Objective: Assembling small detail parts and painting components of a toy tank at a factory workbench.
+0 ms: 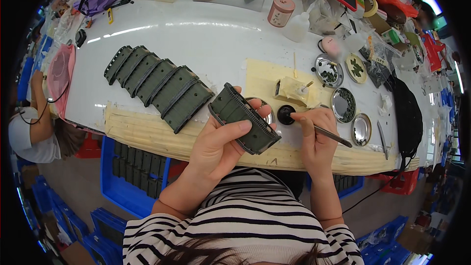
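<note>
My left hand [211, 145] is closed around a dark green rectangular panel [235, 113] with beaded dark edges, tilted above the table's front edge. In my right hand [318, 140] is a slim dark pen-like tool [334, 137], pinched between the fingers. Its tip end points at a small round black pot [285, 115] and touches or nearly touches it. Behind my left fingers a shiny metal dish [268, 113] is partly hidden. To the left lies a row of similar green panels [162, 86], set side by side.
Metal dishes holding small dark green pieces [343, 105] stand at the right, beside a shallow metal dish [361, 130] and tweezers [382, 140]. A tape-wrapped box [292, 92] sits on yellow paper. Blue crates [125, 179] are below the table; another person [37, 127] is at far left.
</note>
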`<state>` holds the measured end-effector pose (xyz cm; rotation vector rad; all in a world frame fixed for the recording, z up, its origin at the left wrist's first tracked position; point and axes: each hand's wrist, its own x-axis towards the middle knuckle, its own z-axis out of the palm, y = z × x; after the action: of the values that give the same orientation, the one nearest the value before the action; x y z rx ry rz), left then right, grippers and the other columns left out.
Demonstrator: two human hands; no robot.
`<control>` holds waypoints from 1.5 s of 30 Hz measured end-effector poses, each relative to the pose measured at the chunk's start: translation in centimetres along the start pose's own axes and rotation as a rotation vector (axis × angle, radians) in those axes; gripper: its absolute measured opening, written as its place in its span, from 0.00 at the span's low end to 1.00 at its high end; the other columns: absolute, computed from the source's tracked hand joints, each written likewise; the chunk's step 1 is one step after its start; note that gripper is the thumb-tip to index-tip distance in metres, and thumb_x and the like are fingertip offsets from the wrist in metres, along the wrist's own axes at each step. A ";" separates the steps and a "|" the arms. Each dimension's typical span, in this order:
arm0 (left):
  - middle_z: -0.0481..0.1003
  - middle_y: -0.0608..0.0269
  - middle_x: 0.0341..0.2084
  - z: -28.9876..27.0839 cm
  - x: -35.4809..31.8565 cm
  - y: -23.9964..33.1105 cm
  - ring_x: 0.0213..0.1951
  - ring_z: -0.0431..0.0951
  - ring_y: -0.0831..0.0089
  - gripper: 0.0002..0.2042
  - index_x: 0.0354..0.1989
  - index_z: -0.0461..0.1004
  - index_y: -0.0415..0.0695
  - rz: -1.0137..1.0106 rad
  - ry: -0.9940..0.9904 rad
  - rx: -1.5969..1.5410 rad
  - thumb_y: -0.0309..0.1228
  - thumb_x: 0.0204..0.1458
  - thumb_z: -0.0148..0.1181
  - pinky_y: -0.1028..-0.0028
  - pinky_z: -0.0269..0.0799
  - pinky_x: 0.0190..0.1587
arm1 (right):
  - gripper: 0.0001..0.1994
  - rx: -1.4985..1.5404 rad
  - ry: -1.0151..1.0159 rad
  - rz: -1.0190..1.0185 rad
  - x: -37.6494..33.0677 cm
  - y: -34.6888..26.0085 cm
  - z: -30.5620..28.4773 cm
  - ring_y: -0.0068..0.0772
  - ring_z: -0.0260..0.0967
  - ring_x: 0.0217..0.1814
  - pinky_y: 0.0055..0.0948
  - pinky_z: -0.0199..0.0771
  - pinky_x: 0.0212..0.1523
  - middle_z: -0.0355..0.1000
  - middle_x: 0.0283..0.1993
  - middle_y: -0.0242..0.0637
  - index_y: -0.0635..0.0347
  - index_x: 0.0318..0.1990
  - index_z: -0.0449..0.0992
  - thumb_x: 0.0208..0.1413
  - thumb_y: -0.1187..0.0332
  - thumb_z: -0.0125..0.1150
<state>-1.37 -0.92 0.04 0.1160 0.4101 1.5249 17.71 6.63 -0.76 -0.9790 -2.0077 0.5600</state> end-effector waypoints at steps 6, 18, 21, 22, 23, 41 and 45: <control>0.72 0.56 0.49 0.0 0.0 0.2 0.56 0.70 0.61 0.22 0.60 0.61 0.48 0.035 0.043 -0.019 0.18 0.56 0.51 0.58 0.69 0.59 | 0.05 -0.023 0.000 -0.034 0.0 0.2 0.1 0.39 0.65 0.37 0.33 0.65 0.42 0.74 0.30 0.36 0.62 0.33 0.79 0.58 0.72 0.58; 0.69 0.50 0.54 0.7 -0.4 0.7 0.56 0.72 0.61 0.19 0.61 0.62 0.44 0.043 0.145 0.039 0.25 0.61 0.48 0.56 0.74 0.54 | 0.05 -0.029 0.021 -0.061 0.0 0.2 0.1 0.38 0.64 0.36 0.32 0.65 0.40 0.75 0.30 0.36 0.62 0.33 0.80 0.57 0.72 0.58; 0.67 0.46 0.55 0.7 -0.4 1.1 0.55 0.72 0.62 0.20 0.62 0.59 0.39 0.028 0.118 0.054 0.27 0.62 0.46 0.62 0.77 0.52 | 0.06 0.080 0.086 -0.092 0.0 -0.7 -1.0 0.37 0.64 0.35 0.32 0.65 0.40 0.75 0.32 0.36 0.62 0.34 0.80 0.57 0.72 0.57; 0.66 0.45 0.55 0.8 -0.4 0.9 0.55 0.72 0.62 0.20 0.62 0.58 0.38 0.032 0.132 0.076 0.27 0.62 0.46 0.64 0.77 0.52 | 0.06 0.128 0.065 -0.121 0.0 -1.4 -1.4 0.37 0.64 0.35 0.32 0.65 0.40 0.75 0.32 0.36 0.62 0.34 0.80 0.56 0.72 0.57; 0.66 0.44 0.56 0.9 -0.4 0.8 0.55 0.72 0.63 0.21 0.63 0.57 0.36 0.037 0.146 0.098 0.28 0.62 0.46 0.66 0.78 0.52 | 0.07 0.176 0.044 -0.150 0.0 -2.1 -1.8 0.37 0.65 0.35 0.33 0.65 0.40 0.76 0.32 0.37 0.62 0.34 0.80 0.56 0.72 0.56; 0.68 0.51 0.53 0.7 -0.2 0.0 0.55 0.72 0.66 0.22 0.64 0.56 0.37 -0.020 0.105 0.089 0.29 0.62 0.47 0.70 0.75 0.55 | 0.10 0.506 -0.106 -0.107 -0.3 -3.9 -0.6 0.36 0.76 0.44 0.28 0.75 0.46 0.77 0.42 0.47 0.67 0.40 0.79 0.61 0.71 0.53; 0.68 0.51 0.54 0.6 -0.2 0.0 0.55 0.72 0.66 0.22 0.63 0.57 0.37 -0.018 0.104 0.084 0.29 0.62 0.47 0.70 0.76 0.55 | 0.10 0.485 -0.096 -0.110 -0.2 -4.0 -0.4 0.35 0.76 0.44 0.27 0.75 0.45 0.77 0.41 0.46 0.66 0.40 0.80 0.60 0.71 0.54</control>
<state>-1.15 -0.97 0.62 0.0994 0.5569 1.5000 16.41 4.14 2.05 -0.5521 -1.8646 0.9903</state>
